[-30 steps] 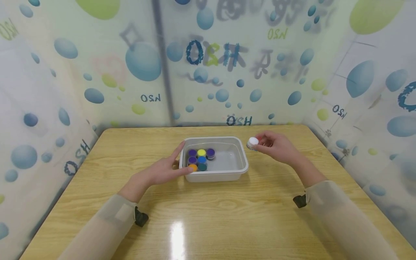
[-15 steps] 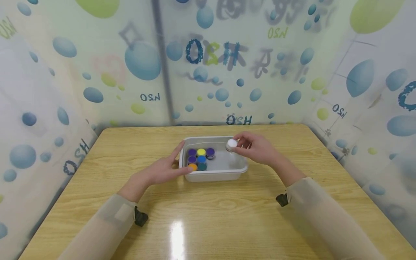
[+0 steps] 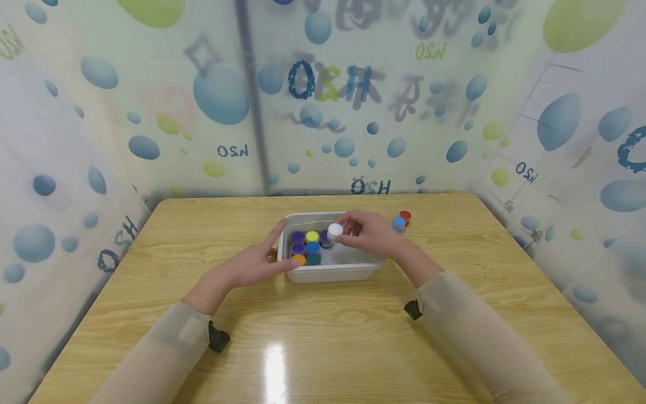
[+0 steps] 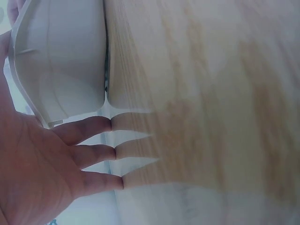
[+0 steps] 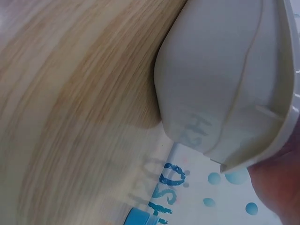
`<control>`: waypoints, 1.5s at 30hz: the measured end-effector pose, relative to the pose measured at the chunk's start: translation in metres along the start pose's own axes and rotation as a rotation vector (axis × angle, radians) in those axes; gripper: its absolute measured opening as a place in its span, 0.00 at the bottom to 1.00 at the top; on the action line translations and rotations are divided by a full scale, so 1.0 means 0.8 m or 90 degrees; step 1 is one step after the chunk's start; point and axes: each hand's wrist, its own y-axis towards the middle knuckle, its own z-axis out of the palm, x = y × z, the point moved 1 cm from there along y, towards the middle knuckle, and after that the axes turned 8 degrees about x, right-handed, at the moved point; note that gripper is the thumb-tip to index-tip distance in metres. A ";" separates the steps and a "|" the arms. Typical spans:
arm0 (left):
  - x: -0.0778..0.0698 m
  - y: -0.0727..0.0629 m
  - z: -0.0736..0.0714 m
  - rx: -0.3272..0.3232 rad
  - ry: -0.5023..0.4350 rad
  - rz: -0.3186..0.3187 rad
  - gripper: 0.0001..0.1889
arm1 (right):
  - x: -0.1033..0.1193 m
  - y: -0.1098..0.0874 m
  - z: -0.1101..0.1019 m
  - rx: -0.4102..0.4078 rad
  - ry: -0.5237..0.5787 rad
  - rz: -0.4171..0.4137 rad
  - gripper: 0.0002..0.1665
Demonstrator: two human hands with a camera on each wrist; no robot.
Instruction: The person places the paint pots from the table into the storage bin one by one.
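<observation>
My right hand [image 3: 370, 233] pinches a small white-lidded jar [image 3: 335, 231] between thumb and fingers, over the inside of a light grey plastic bin [image 3: 330, 274]. Just left of it several small jars stand grouped in the bin: purple-lidded ones such as a purple jar [image 3: 298, 237], a yellow jar [image 3: 312, 237], a blue jar [image 3: 313, 247], an orange jar [image 3: 299, 260] and a dark green jar [image 3: 313, 259]. With fingers spread, my left hand [image 3: 247, 267] touches the bin's left end. The left wrist view shows straight fingers [image 4: 96, 154] reaching the tabletop beside the bin wall [image 4: 70, 61].
On the wooden table [image 3: 343, 331], right of the bin, stand a light blue jar [image 3: 398, 224] and a red jar [image 3: 405, 216] close together. A patterned curtain [image 3: 313, 140] closes off the back and both sides.
My right hand has carried the white-lidded jar leftward from beside the bin to over its middle, uncovering the light blue and red jars. The left hand stays at the bin's left end.
</observation>
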 end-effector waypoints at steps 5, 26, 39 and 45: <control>0.000 -0.001 0.000 0.000 -0.003 -0.001 0.60 | 0.004 0.012 0.007 0.007 -0.005 0.008 0.17; 0.001 0.000 0.000 -0.004 0.001 -0.003 0.60 | 0.001 0.029 0.025 0.103 -0.141 0.105 0.18; -0.002 0.001 0.001 -0.011 0.002 0.015 0.60 | 0.002 0.029 0.025 0.136 -0.190 0.117 0.19; -0.002 0.000 0.002 -0.010 -0.002 0.015 0.60 | -0.001 0.030 0.026 0.134 -0.184 0.107 0.18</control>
